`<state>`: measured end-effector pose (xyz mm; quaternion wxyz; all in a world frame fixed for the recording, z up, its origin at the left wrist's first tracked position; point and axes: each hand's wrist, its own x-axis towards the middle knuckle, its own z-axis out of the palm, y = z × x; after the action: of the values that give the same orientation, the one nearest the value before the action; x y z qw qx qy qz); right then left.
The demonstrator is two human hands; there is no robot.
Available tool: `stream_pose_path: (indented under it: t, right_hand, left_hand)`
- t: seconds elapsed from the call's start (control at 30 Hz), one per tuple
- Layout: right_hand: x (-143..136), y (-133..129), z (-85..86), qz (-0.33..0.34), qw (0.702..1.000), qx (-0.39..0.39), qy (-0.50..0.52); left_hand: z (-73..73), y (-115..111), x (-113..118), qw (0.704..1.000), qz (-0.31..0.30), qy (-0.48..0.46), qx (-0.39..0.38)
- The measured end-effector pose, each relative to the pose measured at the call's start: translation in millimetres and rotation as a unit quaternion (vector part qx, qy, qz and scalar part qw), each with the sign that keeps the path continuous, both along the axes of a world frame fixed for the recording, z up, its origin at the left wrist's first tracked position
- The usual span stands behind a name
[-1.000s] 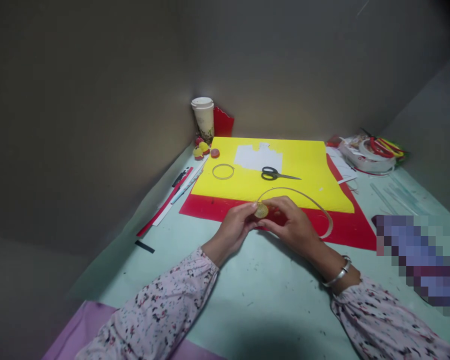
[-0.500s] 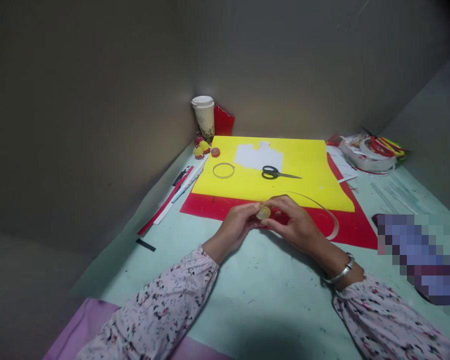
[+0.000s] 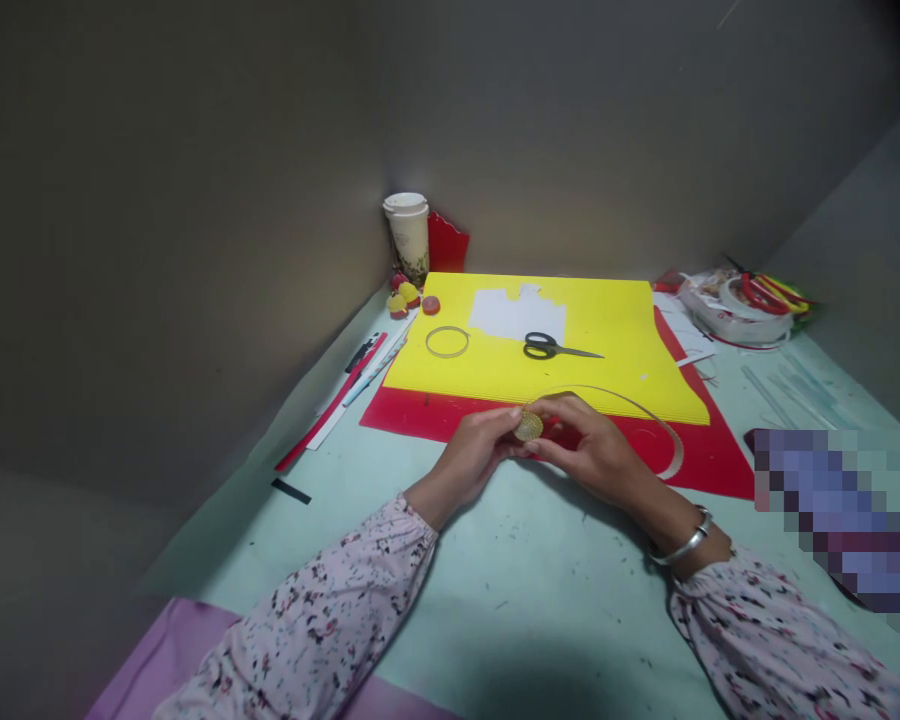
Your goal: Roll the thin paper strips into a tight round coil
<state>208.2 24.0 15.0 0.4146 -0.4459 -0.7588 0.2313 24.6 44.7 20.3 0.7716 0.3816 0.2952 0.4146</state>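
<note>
Between my fingertips is a small yellowish coil of fringed paper strip (image 3: 529,427), its round face turned up toward me. My left hand (image 3: 481,445) pinches the coil's left side. On the other side, my right hand (image 3: 589,445) has thumb and fingers closed around its right edge. A long pale notched strip (image 3: 664,425) curves out behind my right hand and bends down over the red sheet; its join to the coil is hidden by my fingers. Black-handled scissors (image 3: 559,347) lie just beyond, beside a thin strip ring (image 3: 448,342).
Yellow sheets (image 3: 607,300) lie on red paper (image 3: 720,470), with torn white paper (image 3: 517,312) on top. A lidded paper cup (image 3: 407,235) and small red-and-yellow coils (image 3: 403,300) stand back left. At right are a plastic tub (image 3: 735,310) and a pixelated area (image 3: 847,520).
The coil has shifted very slightly and turned a little more face-up between my fingers. The trailing strip has moved slightly to the right. Both hands keep their hold.
</note>
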Motion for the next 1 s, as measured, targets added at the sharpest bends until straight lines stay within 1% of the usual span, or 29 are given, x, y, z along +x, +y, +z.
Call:
stream_pose_path:
  t: [0.23, 0.47, 0.53, 0.67, 0.73, 0.87, 1.0]
  right_hand:
    - [0.2, -0.8, 2.1, 0.012, 1.0, -0.016, -0.004]
    - [-0.3, -1.6, 3.3, 0.02, 1.0, -0.011, -0.005]
    - [-2.3, -1.7, 2.0, 0.009, 1.0, 0.004, -0.007]
    - [-7.3, -2.0, -1.6, -0.044, 0.998, 0.051, -0.014]
    - [-8.6, -2.0, -2.6, -0.054, 0.996, 0.062, -0.017]
    - [-7.6, -1.9, -1.1, -0.036, 0.997, 0.07, -0.011]
    - [-5.3, -1.9, 2.7, -0.023, 0.999, 0.042, -0.007]
  left_hand:
    - [0.9, 0.2, 0.1, 1.0, -0.002, 0.007, 0.002]
    - [4.1, -1.1, 0.2, 1.0, -0.003, 0.013, 0.002]
    - [4.2, -1.4, 0.3, 1.0, 0.006, 0.006, -0.008]
    - [2.7, -1.2, 0.7, 0.999, 0.031, -0.018, -0.023]
    - [2.0, -0.9, 1.0, 0.999, 0.034, -0.021, -0.024]
    - [2.5, -0.8, 1.1, 0.999, 0.028, -0.016, -0.025]
    - [4.1, -1.4, 0.6, 1.0, 0.024, -0.007, -0.018]
